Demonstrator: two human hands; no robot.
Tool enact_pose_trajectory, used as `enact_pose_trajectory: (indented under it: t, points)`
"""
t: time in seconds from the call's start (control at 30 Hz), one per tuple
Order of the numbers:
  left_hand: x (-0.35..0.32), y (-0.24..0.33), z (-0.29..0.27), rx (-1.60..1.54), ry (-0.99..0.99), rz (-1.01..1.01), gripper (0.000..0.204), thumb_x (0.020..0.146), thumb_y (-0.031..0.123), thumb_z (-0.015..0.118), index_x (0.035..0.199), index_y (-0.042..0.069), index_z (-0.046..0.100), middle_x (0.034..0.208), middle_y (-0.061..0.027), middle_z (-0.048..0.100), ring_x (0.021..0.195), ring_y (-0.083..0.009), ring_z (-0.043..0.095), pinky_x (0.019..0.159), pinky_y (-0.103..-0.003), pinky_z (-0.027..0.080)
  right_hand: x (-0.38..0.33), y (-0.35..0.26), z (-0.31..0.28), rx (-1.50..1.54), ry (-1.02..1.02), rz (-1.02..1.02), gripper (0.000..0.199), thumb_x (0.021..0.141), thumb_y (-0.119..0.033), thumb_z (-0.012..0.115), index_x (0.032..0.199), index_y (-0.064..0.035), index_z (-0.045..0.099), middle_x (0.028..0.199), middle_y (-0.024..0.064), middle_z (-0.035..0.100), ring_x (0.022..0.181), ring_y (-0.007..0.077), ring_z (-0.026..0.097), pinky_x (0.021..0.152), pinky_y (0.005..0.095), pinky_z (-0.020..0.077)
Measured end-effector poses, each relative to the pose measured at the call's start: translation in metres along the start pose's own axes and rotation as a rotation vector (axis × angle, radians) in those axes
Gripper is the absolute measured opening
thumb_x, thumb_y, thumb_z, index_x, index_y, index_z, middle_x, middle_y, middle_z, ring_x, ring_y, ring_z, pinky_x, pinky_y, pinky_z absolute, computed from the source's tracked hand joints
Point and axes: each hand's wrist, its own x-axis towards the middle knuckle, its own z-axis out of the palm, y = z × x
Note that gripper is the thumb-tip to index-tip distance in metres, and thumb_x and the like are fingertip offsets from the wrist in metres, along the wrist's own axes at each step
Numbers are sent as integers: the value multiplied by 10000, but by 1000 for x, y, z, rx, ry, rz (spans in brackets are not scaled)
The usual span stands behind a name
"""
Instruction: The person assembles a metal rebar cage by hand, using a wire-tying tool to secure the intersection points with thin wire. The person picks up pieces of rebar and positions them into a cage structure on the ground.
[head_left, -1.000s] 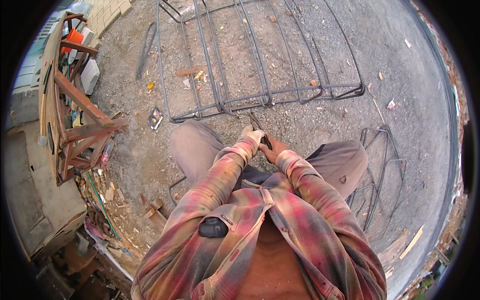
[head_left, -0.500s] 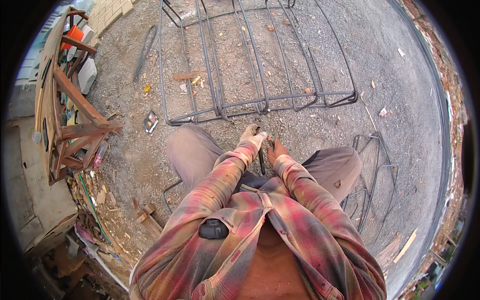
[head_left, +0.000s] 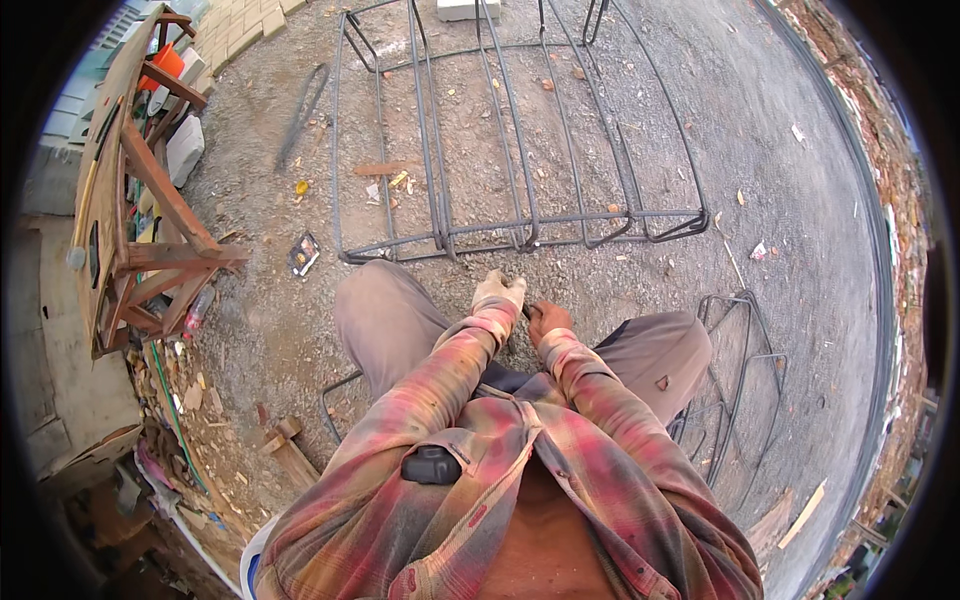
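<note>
i see the rebar frame [head_left: 520,225] lying just ahead of both hands, bars running away; left hand [head_left: 497,291] nearer; right hand [head_left: 548,320] beside it; finger state unclear.

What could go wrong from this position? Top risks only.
1. The left hand and right hand work close together between the knees, just short of the steel bar frame; the bar ends could likely jab or pinch.
2. Bent bar loops lie beside the right leg, a trip hazard on standing.
3. Loose gravel ground may slip underfoot.
</note>
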Motion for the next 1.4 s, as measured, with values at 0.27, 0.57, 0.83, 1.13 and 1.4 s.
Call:
enact_pose_trajectory:
  t: [0.27, 0.57, 0.83, 1.13, 1.4]
  points:
    - [25, -20, 26, -626, -429, -28, 210, 856, 263, 542, 924, 87, 635, 853, -92, 643, 790, -241, 607, 673, -347, 475, 0, -16, -23, 162, 99, 28, 189, 801, -220, 555, 894, -78, 637, 854, 186, 629, 809, 366, 602, 738, 437, 465]
    - [20, -14, -11, -1357, -228, -71, 57, 899, 137, 491, 909, 99, 532, 769, -52, 589, 600, -182, 593, 486, -287, 494, 36, -48, -47, 447, 255, 2, 281, 763, -196, 620, 987, -28, 613, 845, 195, 615, 756, 356, 606, 683, 375, 483]
    - [45, 26, 10, -1313, -182, 149, 46, 894, 116, 508, 897, 84, 541, 762, -6, 550, 668, -123, 522, 578, -272, 463, 79, -51, -49, 252, 374, -384, 190, 792, -164, 584, 905, -10, 580, 846, 217, 588, 801, 402, 565, 686, 416, 459]
    - [36, 47, 15, -1190, -142, 221, 47, 886, 80, 510, 884, 56, 550, 780, -2, 551, 701, -86, 479, 644, -245, 418, 81, -44, -52, 198, 422, -369, 168, 837, -207, 530, 823, -41, 516, 772, 203, 554, 735, 410, 541, 637, 464, 443]
    - [22, 47, -12, -1134, -128, 107, 97, 898, 174, 525, 898, 77, 535, 716, -23, 540, 546, -128, 496, 488, -256, 409, 76, -51, -77, -69, 301, -328, 152, 832, -199, 548, 825, -52, 586, 770, 152, 574, 694, 361, 565, 628, 425, 456]
